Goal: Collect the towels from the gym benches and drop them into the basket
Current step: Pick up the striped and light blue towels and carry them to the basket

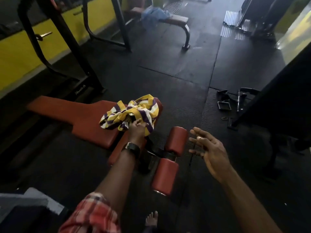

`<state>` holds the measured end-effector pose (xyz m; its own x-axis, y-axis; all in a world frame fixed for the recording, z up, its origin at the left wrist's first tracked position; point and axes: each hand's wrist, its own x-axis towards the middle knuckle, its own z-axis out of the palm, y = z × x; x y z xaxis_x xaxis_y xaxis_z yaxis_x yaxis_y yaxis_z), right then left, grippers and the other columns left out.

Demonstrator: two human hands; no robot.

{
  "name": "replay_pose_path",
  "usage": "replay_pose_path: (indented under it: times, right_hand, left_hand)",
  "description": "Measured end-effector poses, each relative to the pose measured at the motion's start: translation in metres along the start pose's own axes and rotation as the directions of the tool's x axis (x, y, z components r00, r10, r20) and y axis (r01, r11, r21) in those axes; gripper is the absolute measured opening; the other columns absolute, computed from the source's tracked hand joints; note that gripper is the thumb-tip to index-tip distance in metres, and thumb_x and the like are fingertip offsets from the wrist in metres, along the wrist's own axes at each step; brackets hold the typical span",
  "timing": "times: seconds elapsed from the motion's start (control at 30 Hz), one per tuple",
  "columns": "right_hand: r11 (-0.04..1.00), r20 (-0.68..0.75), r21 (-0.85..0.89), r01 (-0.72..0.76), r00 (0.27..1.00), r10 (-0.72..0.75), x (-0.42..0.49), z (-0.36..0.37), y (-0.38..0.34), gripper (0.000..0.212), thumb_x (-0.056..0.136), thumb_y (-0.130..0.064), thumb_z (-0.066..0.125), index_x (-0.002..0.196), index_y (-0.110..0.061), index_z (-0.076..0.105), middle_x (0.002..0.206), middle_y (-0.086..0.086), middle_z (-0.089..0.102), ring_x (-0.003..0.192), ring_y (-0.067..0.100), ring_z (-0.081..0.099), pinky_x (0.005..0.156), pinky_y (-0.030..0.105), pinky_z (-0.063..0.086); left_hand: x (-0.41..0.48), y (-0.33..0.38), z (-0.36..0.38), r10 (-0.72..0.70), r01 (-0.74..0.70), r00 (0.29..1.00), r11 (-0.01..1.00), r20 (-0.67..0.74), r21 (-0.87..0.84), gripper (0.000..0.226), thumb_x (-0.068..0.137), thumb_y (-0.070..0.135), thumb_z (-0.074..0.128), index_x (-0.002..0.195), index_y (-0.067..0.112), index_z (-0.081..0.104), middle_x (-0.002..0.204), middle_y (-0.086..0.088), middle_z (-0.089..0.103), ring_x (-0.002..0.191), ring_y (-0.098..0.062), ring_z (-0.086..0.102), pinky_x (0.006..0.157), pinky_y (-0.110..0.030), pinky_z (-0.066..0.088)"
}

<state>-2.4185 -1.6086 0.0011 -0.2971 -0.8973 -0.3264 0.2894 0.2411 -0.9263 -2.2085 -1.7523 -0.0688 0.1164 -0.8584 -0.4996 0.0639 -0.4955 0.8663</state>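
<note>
We see the orange bench (87,113) lying low at left. On its near end, a crumpled yellow, purple and white striped towel (133,111). Left arm stretched forward, watch (132,147) on the wrist, left hand (136,128) closed on the towel's near edge. Right hand (207,148) hangs apart at right, palm turned inward, fingers spread, holding nothing. Far off, a blue towel (154,15) draped on another bench (176,19).

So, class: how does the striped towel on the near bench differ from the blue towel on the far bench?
The striped towel is yellow, purple and white; the blue towel is plain. The left hand is on the striped one; nothing touches the blue. The striped one lies bunched on its pad; the blue hangs over the edge. Both are crumpled.
</note>
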Motion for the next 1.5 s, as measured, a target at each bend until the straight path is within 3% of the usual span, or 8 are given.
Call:
replay_pose_path:
  times: [0.23, 0.43, 0.6, 0.8, 1.03, 1.2, 1.4, 1.5]
  right_hand:
    - [0.998, 0.064, -0.012, -0.062, 0.996, 0.063, 0.083, -0.048, -0.001, 0.033, 0.095, -0.007, 0.05, 0.122, -0.017, 0.066, 0.124, 0.001, 0.07, 0.112, 0.022, 0.064, 0.079, 0.04, 0.056]
    - [0.991, 0.205, -0.015, -0.136, 0.969, 0.136, 0.157, -0.108, -0.032, 0.032, 0.096, -0.006, 0.05, 0.123, -0.014, 0.064, 0.126, 0.006, 0.068, 0.108, 0.022, 0.064, 0.078, 0.04, 0.055]
    - [0.994, 0.259, 0.019, -0.11, 0.96, 0.101, 0.202, -0.147, -0.075, 0.032, 0.096, -0.008, 0.05, 0.125, -0.014, 0.064, 0.126, 0.004, 0.068, 0.112, 0.023, 0.065, 0.082, 0.044, 0.054]
    - [0.993, 0.276, -0.012, -0.114, 0.955, 0.112, 0.256, -0.168, -0.102, 0.034, 0.096, -0.007, 0.052, 0.127, -0.014, 0.061, 0.132, 0.009, 0.064, 0.115, 0.026, 0.062, 0.092, 0.051, 0.051]
    - [0.965, 0.375, -0.226, 0.129, 0.926, -0.036, 0.325, -0.142, -0.13, 0.061, 0.085, -0.005, 0.071, 0.14, -0.025, 0.05, 0.134, -0.005, 0.058, 0.112, 0.011, 0.061, 0.086, 0.03, 0.056]
    - [0.93, 0.41, -0.293, 0.223, 0.908, -0.089, 0.412, -0.146, -0.155, 0.041, 0.084, -0.004, 0.071, 0.122, -0.018, 0.064, 0.104, -0.013, 0.07, 0.093, -0.009, 0.065, 0.071, 0.008, 0.05]
    - [0.877, 0.264, -0.442, 0.188, 0.962, -0.073, 0.534, -0.148, -0.209, 0.029, 0.069, -0.016, 0.064, 0.09, -0.032, 0.075, 0.086, -0.004, 0.076, 0.086, 0.016, 0.072, 0.071, 0.031, 0.06]
    - [0.93, 0.239, -0.321, 0.181, 0.965, -0.106, 0.586, -0.136, -0.24, 0.038, 0.07, 0.006, 0.06, 0.094, -0.019, 0.075, 0.094, 0.013, 0.075, 0.096, 0.039, 0.069, 0.083, 0.059, 0.056]
  left_hand:
    - [0.081, -0.001, 0.043, -0.11, 0.119, 0.988, 0.989, -0.106, 0.086, 0.061, 0.081, 0.022, 0.072, 0.139, 0.02, 0.055, 0.138, -0.006, 0.06, 0.125, -0.028, 0.056, 0.108, -0.046, 0.045]
    - [0.081, 0.0, 0.093, -0.178, 0.158, 0.938, 0.983, -0.298, -0.092, 0.035, 0.079, 0.01, 0.071, 0.112, -0.002, 0.069, 0.109, -0.01, 0.071, 0.075, -0.017, 0.064, 0.081, -0.033, 0.054]
    - [0.064, 0.035, 0.141, -0.01, 0.018, 0.928, 1.0, -0.371, 0.019, 0.034, 0.081, 0.012, 0.072, 0.109, -0.006, 0.069, 0.117, -0.022, 0.069, 0.1, -0.027, 0.065, 0.1, -0.044, 0.051]
    - [0.02, 0.105, 0.245, 0.145, -0.157, 0.986, 0.973, -0.079, -0.168, 0.019, 0.09, 0.012, 0.058, 0.104, 0.013, 0.071, 0.121, -0.021, 0.063, 0.113, -0.027, 0.054, 0.087, -0.032, 0.042]
    - [-0.017, 0.187, 0.344, 0.331, -0.215, 0.923, 0.868, 0.198, -0.448, 0.041, 0.076, 0.012, 0.053, 0.113, 0.004, 0.069, 0.107, -0.007, 0.073, 0.1, -0.017, 0.067, 0.1, -0.033, 0.051]
    - [0.047, 0.234, 0.385, 0.319, -0.071, 0.909, 0.753, 0.268, -0.654, 0.038, 0.07, 0.013, 0.058, 0.103, -0.002, 0.07, 0.113, -0.013, 0.073, 0.106, -0.026, 0.066, 0.107, -0.038, 0.048]
    - [0.17, 0.271, 0.433, 0.101, 0.012, 0.985, 0.776, 0.143, -0.63, 0.026, 0.094, 0.004, 0.044, 0.102, -0.002, 0.068, 0.084, -0.011, 0.077, 0.081, -0.019, 0.074, 0.084, -0.029, 0.059]
    - [0.223, 0.288, 0.459, 0.07, 0.021, 0.986, 0.846, 0.149, -0.533, 0.028, 0.092, -0.001, 0.047, 0.113, -0.005, 0.065, 0.081, -0.012, 0.075, 0.074, -0.017, 0.074, 0.079, -0.026, 0.059]
